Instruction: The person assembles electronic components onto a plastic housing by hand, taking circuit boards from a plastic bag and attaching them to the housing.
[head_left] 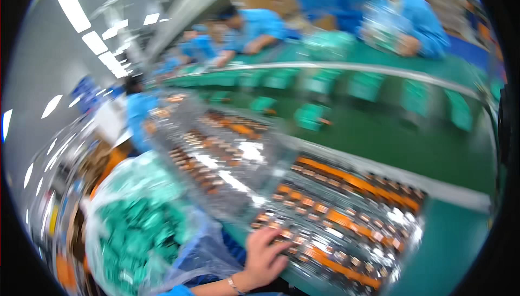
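Note:
My left hand reaches in from the lower edge, a bracelet on its wrist and a blue sleeve behind it. Its fingers are stretched and somewhat apart, over the near left corner of a clear plastic tray. Whether the fingertips touch the tray or a part in it is too blurred to tell. Rows of small dark and copper-coloured parts with orange strips fill the tray. Beyond it to the left lies another clear tray or plastic cover over similar parts. My right hand is out of view.
A clear bag of green packets stands at the lower left. Green pouches lie along a green conveyor belt behind a pale rail. Co-workers in blue sit across the line; another is at the left.

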A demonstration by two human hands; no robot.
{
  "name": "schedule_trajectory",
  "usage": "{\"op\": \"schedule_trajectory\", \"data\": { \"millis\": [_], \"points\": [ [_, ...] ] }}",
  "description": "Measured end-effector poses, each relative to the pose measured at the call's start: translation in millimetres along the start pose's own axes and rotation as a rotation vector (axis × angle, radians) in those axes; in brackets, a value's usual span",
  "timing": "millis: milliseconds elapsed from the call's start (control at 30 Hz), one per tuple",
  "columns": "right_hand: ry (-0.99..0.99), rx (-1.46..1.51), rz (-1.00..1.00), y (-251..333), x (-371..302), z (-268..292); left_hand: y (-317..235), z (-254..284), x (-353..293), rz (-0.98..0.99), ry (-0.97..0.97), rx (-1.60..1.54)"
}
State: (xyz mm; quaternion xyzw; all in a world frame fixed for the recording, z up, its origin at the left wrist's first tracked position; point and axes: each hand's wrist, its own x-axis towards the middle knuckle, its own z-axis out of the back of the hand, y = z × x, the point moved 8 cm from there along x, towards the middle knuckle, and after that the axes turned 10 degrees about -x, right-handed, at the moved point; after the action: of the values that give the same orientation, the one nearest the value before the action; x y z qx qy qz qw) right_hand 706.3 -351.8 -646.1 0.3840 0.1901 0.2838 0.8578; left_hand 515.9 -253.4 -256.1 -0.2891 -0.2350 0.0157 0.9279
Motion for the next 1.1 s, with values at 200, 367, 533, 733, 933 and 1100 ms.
{"op": "schedule_trajectory", "data": {
  "millis": [200, 367, 533, 733, 933, 1100],
  "points": [
    [-0.171, 0.047, -0.907, -79, -386, -13, -16, 15, -2, -0.131, -0.07, 0.165],
    [-1.191, 0.434, -1.366, -85, -498, 23, -50, -8, 6, -0.3, -0.019, 0.145],
    [-1.208, 0.229, -1.454, -150, -505, 39, -53, -6, -11, -0.301, -0.015, 0.167],
    [-0.519, 0.026, -1.39, -168, -468, 8, -35, -3, -14, -0.325, -0.01, 0.241],
    [-0.381, -0.177, -1.003, -121, -489, -40, 21, 23, -24, -0.131, -0.15, -0.016],
    [-0.34, -0.241, -0.146, -86, -246, 94, -10, -1, 0, -0.139, -0.005, 0.012]
  ]
}}
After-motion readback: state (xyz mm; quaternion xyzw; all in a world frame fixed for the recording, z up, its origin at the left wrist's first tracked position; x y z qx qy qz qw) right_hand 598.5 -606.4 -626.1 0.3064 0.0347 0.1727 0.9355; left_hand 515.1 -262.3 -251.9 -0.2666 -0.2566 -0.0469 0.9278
